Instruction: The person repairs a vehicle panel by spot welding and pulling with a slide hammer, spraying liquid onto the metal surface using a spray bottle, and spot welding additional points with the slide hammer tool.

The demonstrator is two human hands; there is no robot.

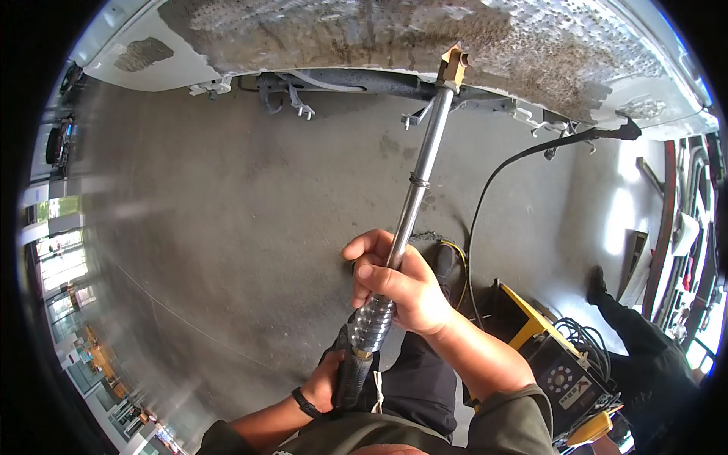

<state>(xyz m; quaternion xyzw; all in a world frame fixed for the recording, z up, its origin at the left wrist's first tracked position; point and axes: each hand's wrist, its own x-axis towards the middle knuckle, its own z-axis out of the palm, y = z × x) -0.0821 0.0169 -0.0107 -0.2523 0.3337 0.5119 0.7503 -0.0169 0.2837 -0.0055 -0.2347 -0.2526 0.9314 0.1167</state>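
Note:
A slide hammer (426, 163) with a long shiny rod slants up from my body to a car panel. Its brass-coloured tip (453, 67) lies over the scraped bare-metal patch (334, 38); whether it touches the metal I cannot tell. My left hand (326, 379), with a black band at the wrist, grips the black handle (353, 381) at the lower end, its fingers partly hidden. Higher up, my right hand (398, 284) closes round the rod just above the ribbed sliding weight (371, 322), index finger loosely bent.
A yellow-and-black machine (557, 371) with coiled cables stands at my right. From there a black cable (474, 227) runs to a clamp (628, 130) on the panel's lower edge. Brackets (299, 106) hang below the panel. Another person's dark-clothed leg (633, 318) is at the right.

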